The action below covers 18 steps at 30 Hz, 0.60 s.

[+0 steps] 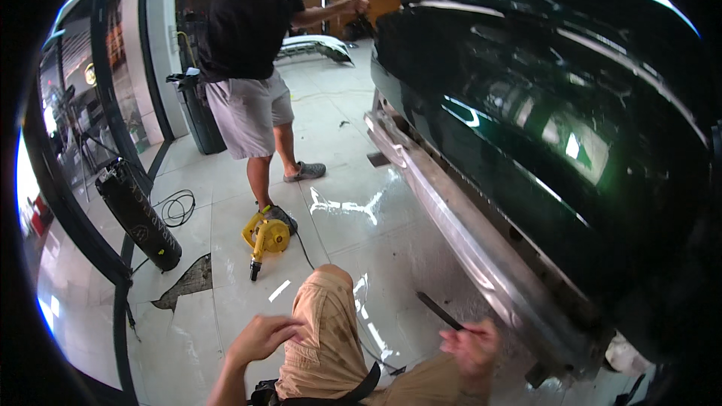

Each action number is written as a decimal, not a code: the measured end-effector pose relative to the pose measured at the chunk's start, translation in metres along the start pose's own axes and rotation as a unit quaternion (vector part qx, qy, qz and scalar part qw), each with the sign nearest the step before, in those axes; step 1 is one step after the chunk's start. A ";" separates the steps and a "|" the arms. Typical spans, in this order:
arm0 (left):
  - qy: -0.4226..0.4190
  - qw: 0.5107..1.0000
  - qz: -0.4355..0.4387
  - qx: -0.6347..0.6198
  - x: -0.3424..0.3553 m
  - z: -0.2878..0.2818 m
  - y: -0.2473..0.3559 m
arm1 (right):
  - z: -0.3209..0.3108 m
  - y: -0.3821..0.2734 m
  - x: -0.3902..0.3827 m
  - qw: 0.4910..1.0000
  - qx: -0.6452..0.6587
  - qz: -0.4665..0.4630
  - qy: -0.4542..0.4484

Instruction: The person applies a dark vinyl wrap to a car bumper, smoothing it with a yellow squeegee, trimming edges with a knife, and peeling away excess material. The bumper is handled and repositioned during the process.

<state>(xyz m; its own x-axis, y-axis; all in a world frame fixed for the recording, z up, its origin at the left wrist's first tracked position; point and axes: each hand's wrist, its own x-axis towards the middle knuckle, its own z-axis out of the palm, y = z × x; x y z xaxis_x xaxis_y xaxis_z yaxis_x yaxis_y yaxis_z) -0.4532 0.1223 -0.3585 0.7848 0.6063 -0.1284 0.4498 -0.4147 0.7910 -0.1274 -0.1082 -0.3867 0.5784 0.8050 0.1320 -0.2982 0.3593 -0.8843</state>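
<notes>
My left hand (267,337) is at my bent left leg (323,316) in tan trousers, fingers loosely extended with nothing in them. My right hand (470,346), slightly blurred, grips a long, flat black tool (436,308), its tip pointing forward and left. That hand is near the silver metal sill (466,248) below a glossy dark green car body panel (571,150), which fills the upper right. Ahead of my knee a yellow electric blower (267,237) with a black nozzle lies on the white tiled floor.
Another person (241,68) in a black shirt stands ahead, both hands raised at the car. A black cylinder (139,210), coiled cable (177,210), dark bin (199,120) and broken tile (188,282) are along the glass wall at left. A bumper-like piece (316,49) lies behind.
</notes>
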 end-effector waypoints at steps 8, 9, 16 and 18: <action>0.022 0.929 0.188 -0.318 0.162 0.108 0.097 | 0.065 0.081 0.066 0.993 0.117 -0.019 0.013; 0.010 0.921 0.166 -0.352 0.175 0.117 0.101 | 0.059 0.080 0.073 0.993 0.110 -0.023 0.029; -0.022 0.859 0.120 -0.498 0.236 0.137 0.080 | 0.033 0.071 0.111 0.997 0.075 0.029 -0.012; -0.004 0.838 0.102 -0.536 0.237 0.133 0.065 | 0.033 0.073 0.118 0.996 0.039 0.065 -0.043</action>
<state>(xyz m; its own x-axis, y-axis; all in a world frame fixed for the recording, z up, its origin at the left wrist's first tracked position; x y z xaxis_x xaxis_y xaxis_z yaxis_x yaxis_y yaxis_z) -0.1811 0.1493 -0.4175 0.8031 0.5911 0.0748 -0.3324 0.3403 0.8796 -0.1064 0.0287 -0.4209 0.4639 0.8839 0.0592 -0.4262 0.2813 -0.8598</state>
